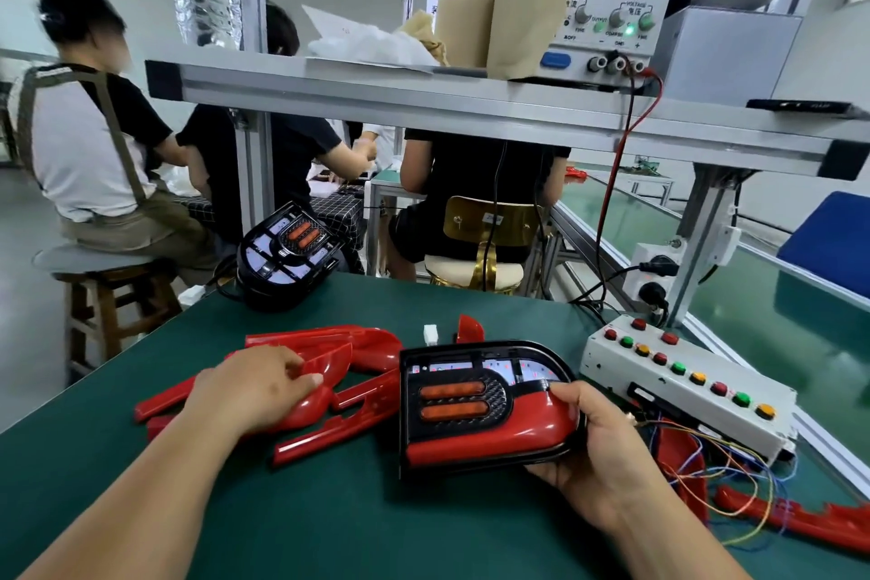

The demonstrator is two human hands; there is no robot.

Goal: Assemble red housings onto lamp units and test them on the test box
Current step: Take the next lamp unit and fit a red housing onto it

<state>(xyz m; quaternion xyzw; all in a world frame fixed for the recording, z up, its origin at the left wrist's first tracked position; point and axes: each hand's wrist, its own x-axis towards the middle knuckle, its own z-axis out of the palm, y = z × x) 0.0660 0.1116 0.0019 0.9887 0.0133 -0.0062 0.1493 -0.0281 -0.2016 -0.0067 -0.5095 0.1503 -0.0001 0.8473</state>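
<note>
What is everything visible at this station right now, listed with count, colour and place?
held lamp unit: one, black, red housing on its lower part, table centre.
second lamp unit: one, black, table's far edge.
red housings: several, red, piled left of centre.
test box: one, white, coloured buttons, right.
wires: bundle, multicoloured, beside test box.
power supply: one, pale grey, upper shelf.
table: one, green.
people: three, seated beyond table.
left hand: gripping one of the red housings.
right hand: holding held lamp unit.
</note>
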